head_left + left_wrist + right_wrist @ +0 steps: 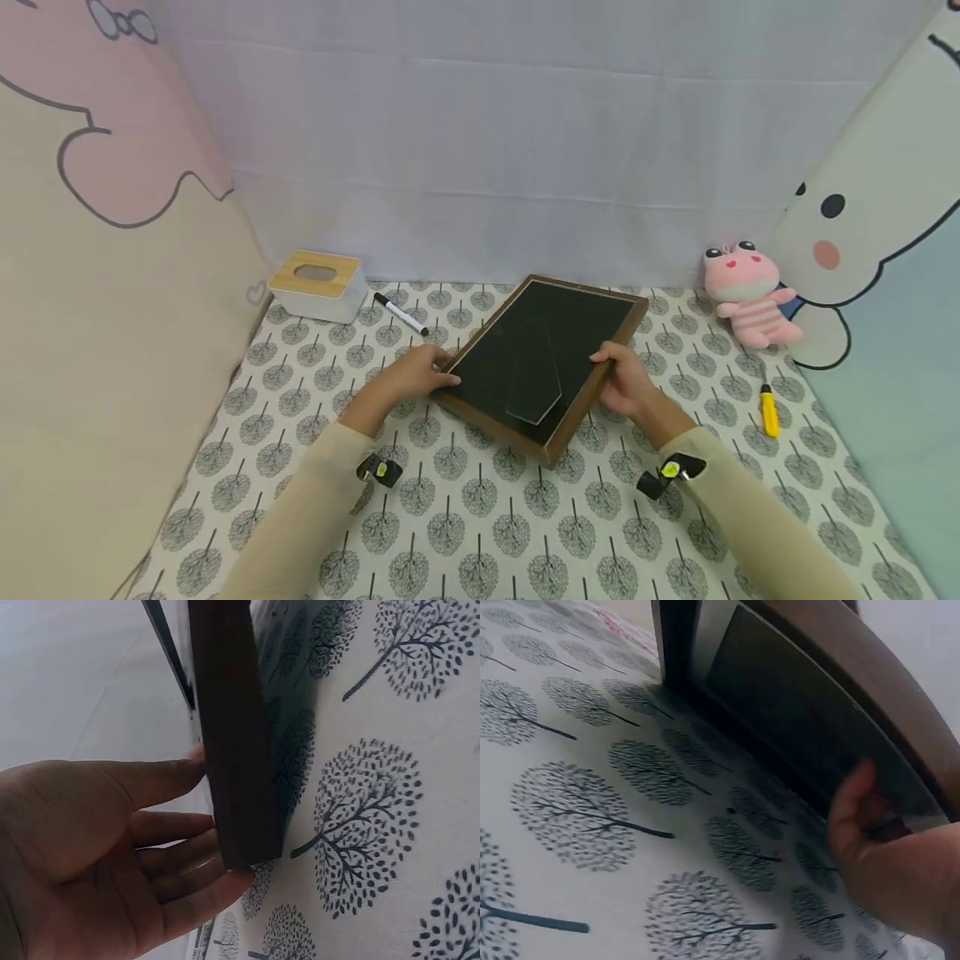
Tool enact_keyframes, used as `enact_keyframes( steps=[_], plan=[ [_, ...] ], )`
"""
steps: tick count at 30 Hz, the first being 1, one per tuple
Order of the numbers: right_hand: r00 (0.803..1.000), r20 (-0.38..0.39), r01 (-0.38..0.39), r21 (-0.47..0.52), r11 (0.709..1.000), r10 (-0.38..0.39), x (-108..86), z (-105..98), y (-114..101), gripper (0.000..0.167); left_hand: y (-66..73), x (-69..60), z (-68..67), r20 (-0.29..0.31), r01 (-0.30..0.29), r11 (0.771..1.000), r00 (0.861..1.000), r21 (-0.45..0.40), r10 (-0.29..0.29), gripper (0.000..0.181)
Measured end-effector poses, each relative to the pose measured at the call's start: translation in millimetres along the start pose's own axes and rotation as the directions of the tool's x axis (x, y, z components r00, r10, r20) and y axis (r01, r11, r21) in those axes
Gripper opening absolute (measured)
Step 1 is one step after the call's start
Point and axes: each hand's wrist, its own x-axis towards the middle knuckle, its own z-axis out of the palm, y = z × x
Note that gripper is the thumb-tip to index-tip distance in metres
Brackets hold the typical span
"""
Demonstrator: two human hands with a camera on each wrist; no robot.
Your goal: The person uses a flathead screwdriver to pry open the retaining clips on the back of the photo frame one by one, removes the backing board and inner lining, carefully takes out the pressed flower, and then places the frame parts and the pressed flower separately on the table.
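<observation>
A picture frame (pixel 487 350) with a brown rim is held back side up above the table, its dark backing and flat easel leg (pixel 536 387) showing. My left hand (pixel 416 372) grips its left corner, thumb on the upper side. In the left wrist view, the fingers of that hand (pixel 97 847) reach to the rim's edge (pixel 236 735). On the opposite side, my right hand (pixel 626 385) holds the right rim with the thumb over it. The right wrist view looks at the frame's shadowed underside (pixel 780 697), with the right hand (pixel 900 877) against it.
A white tissue box (pixel 318 287) with a wooden lid stands at the back left, beside a marker (pixel 401 314). At the right, a pink plush frog (pixel 750 296) leans by the wall, with a yellow-handled screwdriver (pixel 768 410) nearer me. A tree-patterned cloth (pixel 480 500) covers the table.
</observation>
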Motion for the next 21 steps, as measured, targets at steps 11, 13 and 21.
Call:
enact_keyframes(
  steps=[11,13,21],
  plan=[
    [0.917,-0.395,-0.194,-0.557,0.808,-0.052,4.8,11,1,0.061,-1.0,-20.7,4.6,0.019,0.080,0.995,0.997,0.066,-0.081,0.057],
    [0.915,-0.399,-0.218,-0.616,0.757,-0.061,6.9,10,4,0.074,-0.7,-26.9,5.8,0.017,0.086,0.992,0.996,0.094,-0.088,0.060],
    [0.905,-0.381,-0.247,-0.834,0.493,-0.191,23.3,4,4,0.077,8.4,-40.1,8.0,0.059,0.135,0.985,0.988,0.108,-0.142,0.093]
  ],
)
